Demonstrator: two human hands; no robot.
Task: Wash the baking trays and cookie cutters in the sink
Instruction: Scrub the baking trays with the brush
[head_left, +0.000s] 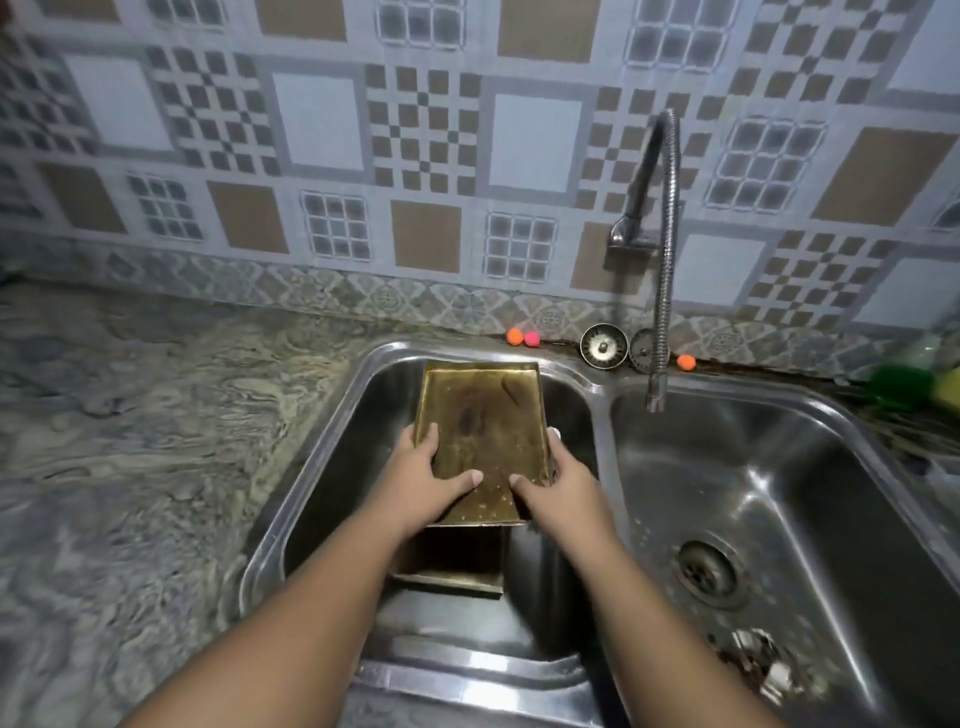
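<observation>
Reaching in from the near edge, left hand (434, 470) and right hand (558, 480) both clamping the near end of a gold baking tray (480, 415), thumbs on its upper face, fingers wrapped under its sides. Holding it tilted over the left basin (332, 447), above a second tray (449, 564), far end toward the wall. Probably just starting the wash; next likely carrying it right, under the tap (657, 395), apparently dry.

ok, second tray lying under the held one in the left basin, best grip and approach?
Probably its near short rim: the lower baking tray lies flat on the left basin floor, and that raised lip is exposed. Come from above on the person's side; the held tray, gripped by left hand and right hand, covers its far end.
</observation>
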